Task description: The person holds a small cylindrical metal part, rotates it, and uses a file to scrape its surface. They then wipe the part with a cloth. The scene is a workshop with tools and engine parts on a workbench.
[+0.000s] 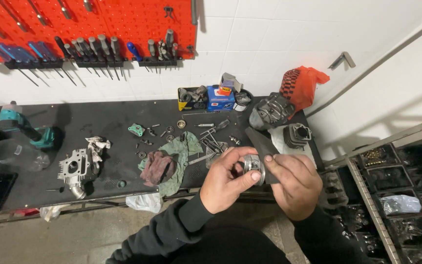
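Head view | left hand [225, 183] fingers grip piston [253, 166] | right hand [291, 183] fingers pinch dark sheet [262, 146] against it

Bare hands [230, 183] — dark sleeves (ribbed cuffs) — dark trousers.

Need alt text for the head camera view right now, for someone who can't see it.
Left hand holds a small round silver metal piston while the right hand presses a dark strip of abrasive paper against it, above a black workbench strewn with engine parts, rags and a red pegboard of screwdrivers.
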